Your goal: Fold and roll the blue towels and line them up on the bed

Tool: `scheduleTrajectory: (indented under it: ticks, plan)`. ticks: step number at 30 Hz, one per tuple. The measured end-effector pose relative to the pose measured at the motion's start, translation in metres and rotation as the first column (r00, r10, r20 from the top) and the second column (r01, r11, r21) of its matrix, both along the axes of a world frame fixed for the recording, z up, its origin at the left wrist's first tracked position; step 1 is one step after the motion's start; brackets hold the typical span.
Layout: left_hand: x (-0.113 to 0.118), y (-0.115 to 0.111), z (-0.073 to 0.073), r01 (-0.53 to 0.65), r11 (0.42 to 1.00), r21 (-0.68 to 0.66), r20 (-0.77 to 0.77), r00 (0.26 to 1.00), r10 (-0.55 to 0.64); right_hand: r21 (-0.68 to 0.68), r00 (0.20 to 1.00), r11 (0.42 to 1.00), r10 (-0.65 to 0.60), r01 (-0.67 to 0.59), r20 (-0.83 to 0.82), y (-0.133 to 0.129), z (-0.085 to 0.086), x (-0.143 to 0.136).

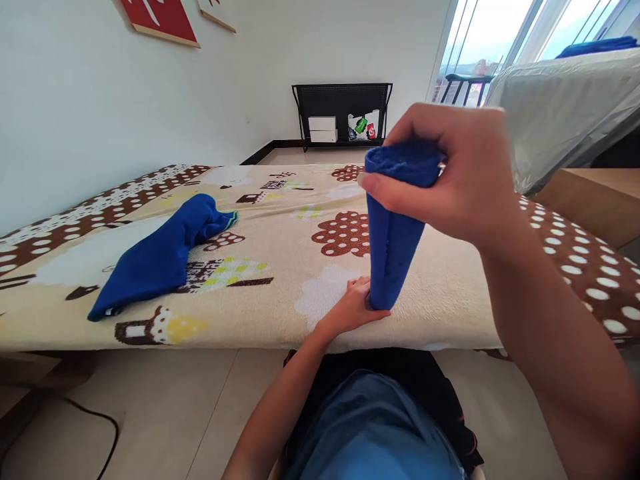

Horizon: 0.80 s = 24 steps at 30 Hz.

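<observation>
The left hand (356, 308) is nearest, low at the bed's near edge, its fingers against the bottom of the upright blue cloth bundle (393, 250); how far open they are I cannot tell (the bundle hides part of them). Above it, the right hand (460, 177) has its fingers bent and partly open around the bundle's top, thumb on the near side. The bundle stands on the patterned blanket (280, 300). Off to the left lies a loose blue cloth (160, 257). Farther back, a black rack (342, 107) stands by the wall.

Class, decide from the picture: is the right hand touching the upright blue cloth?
Touching: the head view shows the right hand gripping the upright blue cloth's top.
</observation>
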State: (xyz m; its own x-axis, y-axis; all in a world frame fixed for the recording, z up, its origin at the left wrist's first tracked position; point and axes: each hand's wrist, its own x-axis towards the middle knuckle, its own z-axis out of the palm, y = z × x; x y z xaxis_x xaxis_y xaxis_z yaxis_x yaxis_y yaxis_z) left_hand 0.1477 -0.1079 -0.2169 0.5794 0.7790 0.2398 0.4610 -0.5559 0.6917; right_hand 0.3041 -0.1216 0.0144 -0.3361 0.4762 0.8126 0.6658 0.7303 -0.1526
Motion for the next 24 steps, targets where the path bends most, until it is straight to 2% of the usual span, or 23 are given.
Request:
scheduleTrajectory:
  ticks: [3,6,10,16,20,24]
  plan:
    - [0.000,0.003,-0.007,-0.114,0.993,0.039,-0.039,0.993,0.116,-0.022,1.000,0.999,-0.025,0.025,0.000,0.007,-0.008,-0.003]
    - [0.000,0.002,-0.010,-0.159,0.981,0.107,-0.091,0.981,0.169,-0.019,0.999,0.999,-0.035,0.034,-0.025,0.018,-0.014,0.002]
    - [0.001,0.000,-0.010,-0.143,0.980,0.136,-0.099,0.983,0.157,0.044,0.997,0.996,-0.072,0.072,-0.002,0.026,-0.013,0.012]
    - [0.001,-0.001,-0.013,-0.100,0.981,0.167,-0.079,0.990,0.114,0.111,0.956,0.956,-0.282,0.272,0.081,0.021,-0.004,0.033]
    - [-0.001,-0.001,-0.016,-0.107,0.978,0.180,-0.042,0.992,0.116,0.109,0.891,0.899,-0.435,0.424,0.126,0.025,0.000,0.061]
    - [-0.001,-0.001,-0.019,-0.088,0.977,0.194,-0.059,0.993,0.101,0.101,0.848,0.857,-0.514,0.505,0.128,0.031,0.003,0.096]
